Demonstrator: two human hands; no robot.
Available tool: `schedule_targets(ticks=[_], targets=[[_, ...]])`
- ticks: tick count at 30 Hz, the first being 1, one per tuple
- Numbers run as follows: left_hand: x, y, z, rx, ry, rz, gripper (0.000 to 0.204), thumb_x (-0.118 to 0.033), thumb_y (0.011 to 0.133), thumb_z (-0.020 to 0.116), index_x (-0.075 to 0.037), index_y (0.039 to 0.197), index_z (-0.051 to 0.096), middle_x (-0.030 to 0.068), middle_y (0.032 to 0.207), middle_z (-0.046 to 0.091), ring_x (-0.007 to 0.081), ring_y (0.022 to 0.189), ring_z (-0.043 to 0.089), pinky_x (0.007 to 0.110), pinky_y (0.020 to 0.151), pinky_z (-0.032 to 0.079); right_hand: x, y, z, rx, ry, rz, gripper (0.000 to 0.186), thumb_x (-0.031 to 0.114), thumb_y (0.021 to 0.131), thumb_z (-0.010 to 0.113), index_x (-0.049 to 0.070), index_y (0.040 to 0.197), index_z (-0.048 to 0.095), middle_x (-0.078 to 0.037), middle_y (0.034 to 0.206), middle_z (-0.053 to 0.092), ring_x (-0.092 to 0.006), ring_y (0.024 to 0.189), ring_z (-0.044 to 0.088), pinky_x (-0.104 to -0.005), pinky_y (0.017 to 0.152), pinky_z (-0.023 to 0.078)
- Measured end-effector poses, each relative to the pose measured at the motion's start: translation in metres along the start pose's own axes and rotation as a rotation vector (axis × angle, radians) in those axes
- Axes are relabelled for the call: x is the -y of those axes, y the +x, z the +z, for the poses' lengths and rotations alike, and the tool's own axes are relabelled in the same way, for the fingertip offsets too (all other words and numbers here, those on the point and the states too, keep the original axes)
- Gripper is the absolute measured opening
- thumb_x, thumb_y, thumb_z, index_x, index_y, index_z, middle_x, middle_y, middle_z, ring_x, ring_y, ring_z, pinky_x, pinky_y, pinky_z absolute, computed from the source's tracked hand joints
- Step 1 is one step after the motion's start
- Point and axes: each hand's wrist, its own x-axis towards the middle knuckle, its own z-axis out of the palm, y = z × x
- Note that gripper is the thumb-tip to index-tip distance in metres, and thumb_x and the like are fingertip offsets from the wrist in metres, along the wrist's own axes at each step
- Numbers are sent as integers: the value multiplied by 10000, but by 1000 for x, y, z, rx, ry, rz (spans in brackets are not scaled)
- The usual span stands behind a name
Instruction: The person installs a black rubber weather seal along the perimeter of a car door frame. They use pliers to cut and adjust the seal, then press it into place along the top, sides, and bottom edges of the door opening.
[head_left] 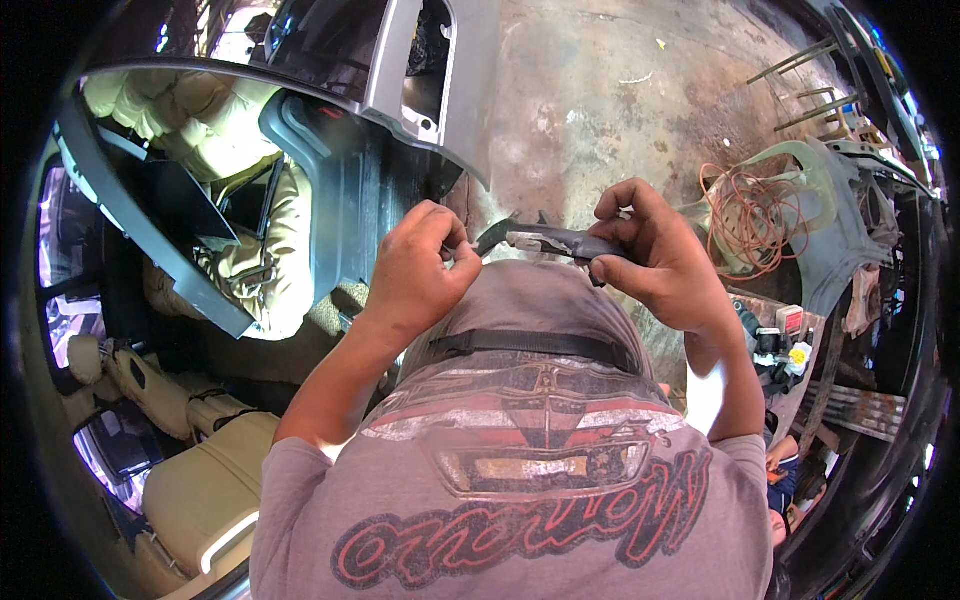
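Both hands hold a black, narrow plastic part [556,243] with a pale patch on its upper surface, in front of my waist. My left hand [425,262] pinches the left end between curled fingers and thumb. My right hand [650,262] grips the right end, thumb on the near side and fingers curled over it. Just beyond my left hand is an open vehicle door [350,190] with a grey inner panel, and cream seat material behind it.
A beige seat [205,470] is at lower left. Concrete floor [600,100] lies ahead. At right are a coiled orange hose [745,250], a translucent plastic chair [830,255], stools [825,105] and containers [795,330]. Another person [783,480] is at lower right.
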Motion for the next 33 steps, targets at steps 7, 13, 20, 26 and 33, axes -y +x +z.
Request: schedule_targets(ticks=[7, 13, 20, 26, 33], targets=[[-15, 0, 2, -130, -13, 419, 170, -26, 805, 767, -28, 974, 751, 161, 1017, 737, 325, 849, 742, 398, 757, 603, 5, 3, 1, 20, 38, 50, 510, -66, 923, 759, 2, 1352, 491, -106, 1204, 642, -170, 1141, 654, -318, 966, 540], [-24, 6, 8, -165, -9, 473, 366, -152, 822, 906, -28, 1128, 749, 167, 1083, 736, 373, 1022, 718, 458, 891, 601, -3, 13, -10, -38, -485, -79, 407, -65, 962, 734, 30, 1282, 502, -105, 1038, 708, -156, 942, 718, -326, 810, 588], [-29, 11, 11, -206, 110, 635, 324, -126, 805, 912, -69, 1074, 742, 107, 1039, 704, 318, 952, 704, 431, 834, 606, 3, 12, 6, 24, -62, 18, 483, -38, 977, 752, 14, 1338, 436, -150, 1096, 741, -164, 946, 674, -339, 828, 555], [-37, 16, 16, -279, 90, 713, 250, -88, 827, 859, -99, 1021, 702, 95, 1052, 719, 305, 908, 729, 411, 770, 601, 11, 0, 4, 20, 5, -14, 488, -29, 955, 765, 6, 1333, 459, -139, 1048, 753, -156, 886, 668, -321, 756, 540], [-22, 22, 17, -222, 13, 896, 372, -49, 838, 864, -71, 1114, 615, 156, 1085, 728, 345, 906, 762, 429, 779, 642, 28, -15, 4, 89, 129, 22, 509, -19, 942, 772, 10, 1349, 467, -164, 1092, 762, -171, 924, 678, -327, 783, 538]])
